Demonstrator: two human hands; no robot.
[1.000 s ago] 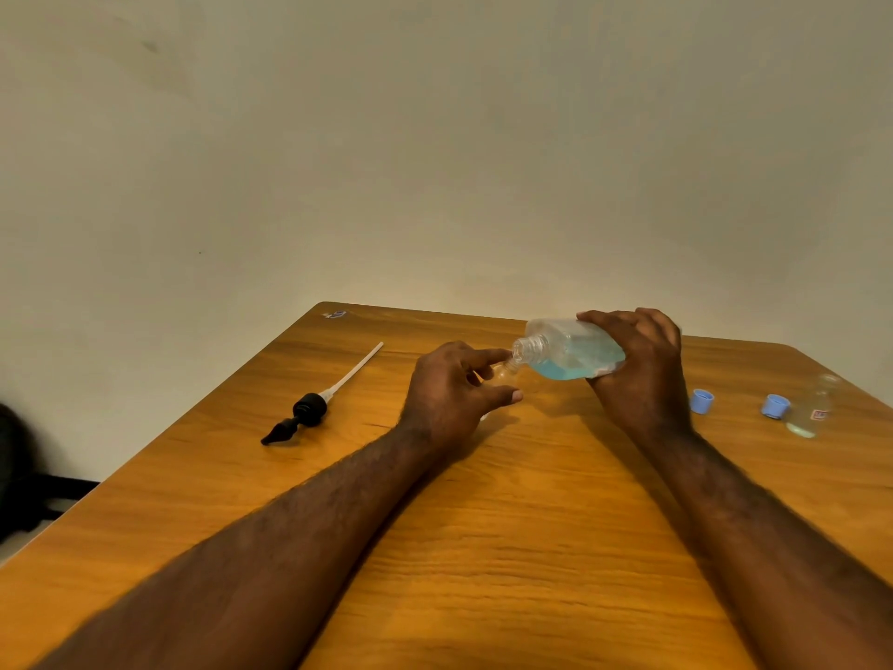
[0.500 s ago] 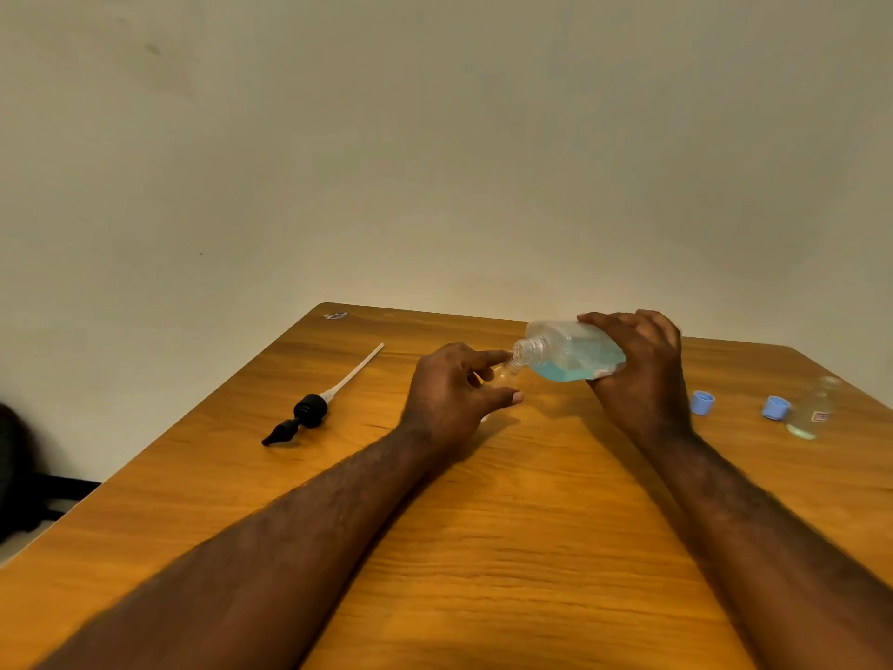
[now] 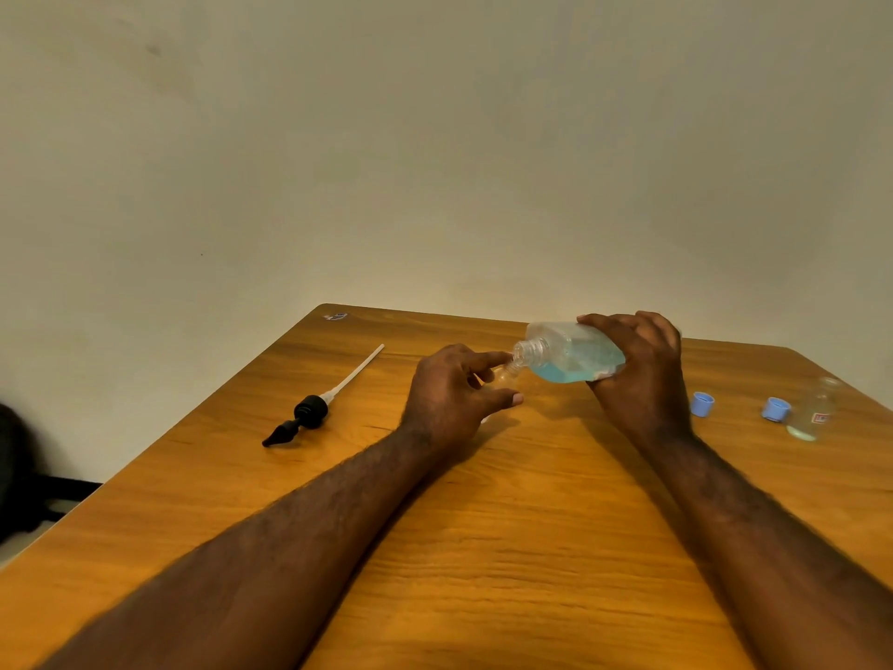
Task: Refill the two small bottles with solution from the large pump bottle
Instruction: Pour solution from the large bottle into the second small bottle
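Blue solution, low level, in large pump bottle [image 3: 572, 353]: pump off, body tipped near horizontal, neck leftward, base wrapped by curled fingers of right hand [image 3: 638, 374]. Small bottle [image 3: 505, 372]: clear, mostly hidden, pinched in fingers of left hand [image 3: 454, 394], mouth just under large neck. Second small bottle [image 3: 814, 413]: standing far right on tabletop [image 3: 483, 548], uncapped. Pump head [image 3: 309, 413]: lying left. Handling: raise base slowly, keep mouths aligned, stop before overflow.

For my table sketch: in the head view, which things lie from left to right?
Pump head with tube → left hand, pinching a small bottle → large bottle → right hand → blue cap → second blue cap → other small bottle.
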